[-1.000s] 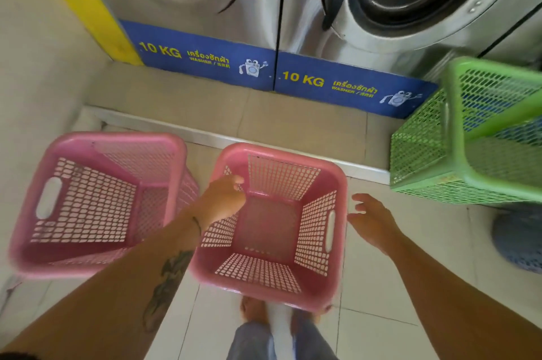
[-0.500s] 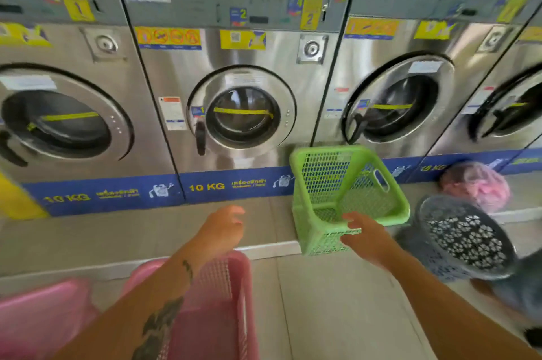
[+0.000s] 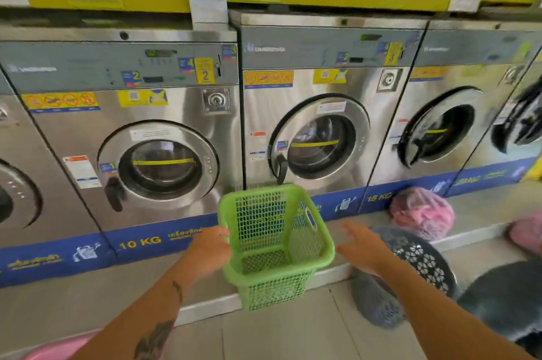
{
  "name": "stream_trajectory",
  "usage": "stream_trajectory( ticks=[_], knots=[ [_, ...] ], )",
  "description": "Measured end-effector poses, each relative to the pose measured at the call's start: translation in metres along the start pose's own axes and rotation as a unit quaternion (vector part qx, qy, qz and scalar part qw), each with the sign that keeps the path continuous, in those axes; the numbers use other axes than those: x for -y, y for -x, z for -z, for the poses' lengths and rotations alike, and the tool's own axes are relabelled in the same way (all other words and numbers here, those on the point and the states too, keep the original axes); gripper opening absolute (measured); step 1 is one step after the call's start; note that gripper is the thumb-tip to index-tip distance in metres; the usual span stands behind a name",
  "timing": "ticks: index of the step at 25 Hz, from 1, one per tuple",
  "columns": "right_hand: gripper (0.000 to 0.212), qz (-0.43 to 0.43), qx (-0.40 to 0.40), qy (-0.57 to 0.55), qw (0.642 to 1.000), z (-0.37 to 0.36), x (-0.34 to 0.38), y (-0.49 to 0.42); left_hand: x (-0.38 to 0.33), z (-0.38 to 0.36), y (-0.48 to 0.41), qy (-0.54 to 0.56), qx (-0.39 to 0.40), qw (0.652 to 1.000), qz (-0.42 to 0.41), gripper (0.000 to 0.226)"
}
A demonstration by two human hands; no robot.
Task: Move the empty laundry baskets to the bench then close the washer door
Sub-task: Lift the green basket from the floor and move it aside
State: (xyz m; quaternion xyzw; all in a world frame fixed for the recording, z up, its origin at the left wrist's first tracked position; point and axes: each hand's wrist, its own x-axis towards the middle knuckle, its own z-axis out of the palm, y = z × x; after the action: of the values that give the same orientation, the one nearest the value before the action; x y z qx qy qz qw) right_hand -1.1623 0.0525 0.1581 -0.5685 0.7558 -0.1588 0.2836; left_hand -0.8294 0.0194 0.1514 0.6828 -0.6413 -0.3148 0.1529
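the green perforated plastic laundry basket [image 3: 275, 245] is sitting tilted on the raised step below the steel washers. the left hand [image 3: 209, 251] is touching its rim, fingers loose; the right hand [image 3: 362, 248] is hovering spread beside it. gripping both sides and lifting to the desk likely comes next.

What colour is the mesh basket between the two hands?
Bright green; the green basket shows clearly in the head view.

Washers [image 3: 164, 130] are shiny brushed steel with glossy glass doors. Green basket [image 3: 275, 245] is smooth plastic mesh, grey basket [image 3: 422, 260] perforated plastic. Floor [image 3: 278, 333] looks like matt tile.
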Motion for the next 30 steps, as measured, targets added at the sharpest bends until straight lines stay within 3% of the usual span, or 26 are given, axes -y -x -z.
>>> stream_trajectory(
  ticks=[5,10,18,21,25,30],
  knots=[
    [0.064,0.013,0.022,0.014,1.0,0.016,-0.011,-0.052,-0.016,-0.019,-0.038,0.015,-0.002,0.999,0.034,0.04],
    [0.076,0.0,0.058,0.029,0.998,0.006,-0.016,-0.128,-0.004,-0.046,-0.098,0.063,-0.016,0.994,0.089,0.06],
    [0.07,-0.043,0.109,0.1,0.988,-0.055,-0.029,-0.277,0.043,-0.1,-0.233,-0.019,-0.012,0.982,0.187,0.07],
    [0.073,-0.064,0.12,0.108,0.985,-0.094,-0.044,-0.314,0.071,-0.122,-0.268,-0.068,0.011,0.972,0.223,0.083],
    [0.093,-0.101,0.114,0.092,0.984,-0.142,-0.067,-0.348,0.103,-0.159,-0.286,-0.061,0.032,0.981,0.184,0.094],
    [0.102,-0.061,0.082,0.12,0.987,-0.166,-0.087,-0.345,0.126,-0.166,-0.288,-0.094,-0.007,0.983,0.156,0.098]
  ],
)
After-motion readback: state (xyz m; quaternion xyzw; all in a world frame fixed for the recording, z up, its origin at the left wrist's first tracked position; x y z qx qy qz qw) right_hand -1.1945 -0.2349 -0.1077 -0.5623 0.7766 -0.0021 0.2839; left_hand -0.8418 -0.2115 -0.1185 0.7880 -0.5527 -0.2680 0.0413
